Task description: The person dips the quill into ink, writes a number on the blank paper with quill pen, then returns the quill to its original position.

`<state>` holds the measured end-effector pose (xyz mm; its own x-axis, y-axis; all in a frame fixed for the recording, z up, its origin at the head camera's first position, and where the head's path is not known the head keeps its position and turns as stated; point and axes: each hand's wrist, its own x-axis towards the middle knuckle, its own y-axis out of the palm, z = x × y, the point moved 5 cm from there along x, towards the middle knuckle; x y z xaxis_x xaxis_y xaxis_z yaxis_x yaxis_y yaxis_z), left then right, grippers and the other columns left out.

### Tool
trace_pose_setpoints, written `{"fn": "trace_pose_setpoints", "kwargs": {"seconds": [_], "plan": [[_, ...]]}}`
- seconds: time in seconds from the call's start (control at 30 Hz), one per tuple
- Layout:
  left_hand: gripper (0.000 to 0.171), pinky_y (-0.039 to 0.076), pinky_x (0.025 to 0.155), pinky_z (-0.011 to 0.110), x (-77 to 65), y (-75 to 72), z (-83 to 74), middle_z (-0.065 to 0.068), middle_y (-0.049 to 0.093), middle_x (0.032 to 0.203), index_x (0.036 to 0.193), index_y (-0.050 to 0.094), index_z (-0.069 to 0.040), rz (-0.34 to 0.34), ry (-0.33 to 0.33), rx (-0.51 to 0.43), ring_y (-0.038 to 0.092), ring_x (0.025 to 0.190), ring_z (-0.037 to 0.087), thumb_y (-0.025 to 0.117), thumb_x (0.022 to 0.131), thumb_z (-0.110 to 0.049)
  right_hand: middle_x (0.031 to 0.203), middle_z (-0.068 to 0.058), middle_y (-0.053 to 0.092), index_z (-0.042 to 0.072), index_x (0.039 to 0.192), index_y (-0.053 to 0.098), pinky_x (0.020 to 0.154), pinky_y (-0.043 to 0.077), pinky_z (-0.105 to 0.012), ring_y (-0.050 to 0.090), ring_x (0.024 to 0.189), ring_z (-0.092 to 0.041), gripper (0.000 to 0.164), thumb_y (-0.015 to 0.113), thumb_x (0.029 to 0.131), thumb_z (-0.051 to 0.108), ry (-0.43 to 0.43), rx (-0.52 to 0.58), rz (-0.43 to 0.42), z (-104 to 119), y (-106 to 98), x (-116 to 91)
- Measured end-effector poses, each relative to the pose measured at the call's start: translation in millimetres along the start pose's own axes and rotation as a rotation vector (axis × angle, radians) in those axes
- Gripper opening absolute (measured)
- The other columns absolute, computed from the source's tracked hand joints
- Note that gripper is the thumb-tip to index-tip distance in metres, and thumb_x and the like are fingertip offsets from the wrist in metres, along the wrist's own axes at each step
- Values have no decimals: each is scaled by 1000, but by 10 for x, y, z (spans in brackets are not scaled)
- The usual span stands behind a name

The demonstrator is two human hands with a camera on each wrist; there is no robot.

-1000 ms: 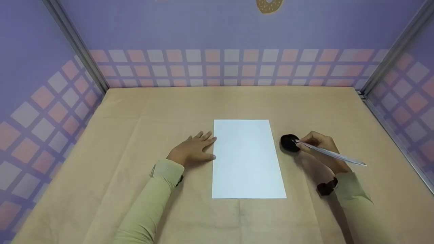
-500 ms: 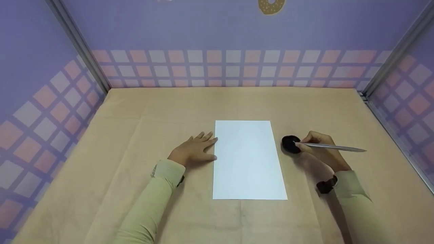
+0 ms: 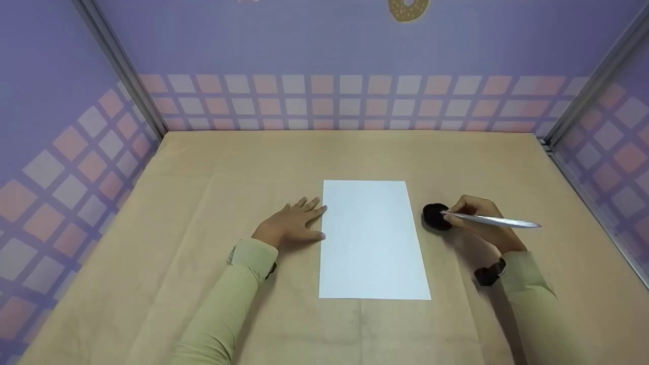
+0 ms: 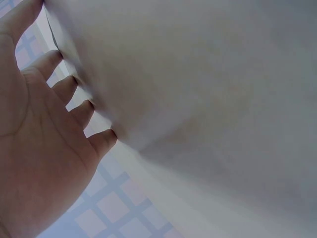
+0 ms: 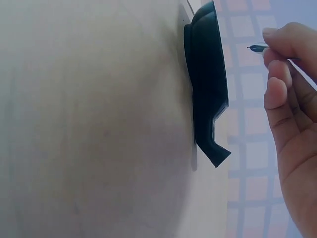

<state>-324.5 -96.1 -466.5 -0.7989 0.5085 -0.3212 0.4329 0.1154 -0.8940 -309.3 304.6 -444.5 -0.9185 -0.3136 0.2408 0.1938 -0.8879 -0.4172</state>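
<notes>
A white sheet of paper (image 3: 372, 241) lies flat on the cloth-covered table. My left hand (image 3: 291, 225) rests at its left edge, fingers spread, with the thumb and index fingertips at the paper's border. In the left wrist view, the left hand's (image 4: 44, 129) fingertips touch down on the pale surface. My right hand (image 3: 481, 218) pinches a pen (image 3: 499, 221) with a long, silvery body. The pen's fine tip shows beyond the fingers in the right wrist view, apart from a low black object (image 5: 207, 64) with an angled end. From above, that black object (image 3: 436, 217) looks round.
Patterned panels (image 3: 355, 101) stand behind the table and at both sides, with metal posts (image 3: 119, 71) at the corners. The beige tablecloth (image 3: 228, 162) has creases. A dark band (image 3: 489, 274) sits at my right wrist.
The pen's rear end has swung from pointing low right to nearly level, while its tip stays over the black object. My left hand stays at the paper's edge; the view shifts slightly.
</notes>
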Motion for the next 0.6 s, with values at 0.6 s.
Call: {"fn": "trace_pose_setpoints", "kwargs": {"seconds": [0.6], "plan": [[79,4,121,53,12,9,-1,-2,4,163,155,17,-27,-1,8,2,0,151,27,49,91,-59,83,-23,67,-11,87,65,61,52,-21,64,71,-12,8,66,87,-3,65,-21,75,162,81,31]]}}
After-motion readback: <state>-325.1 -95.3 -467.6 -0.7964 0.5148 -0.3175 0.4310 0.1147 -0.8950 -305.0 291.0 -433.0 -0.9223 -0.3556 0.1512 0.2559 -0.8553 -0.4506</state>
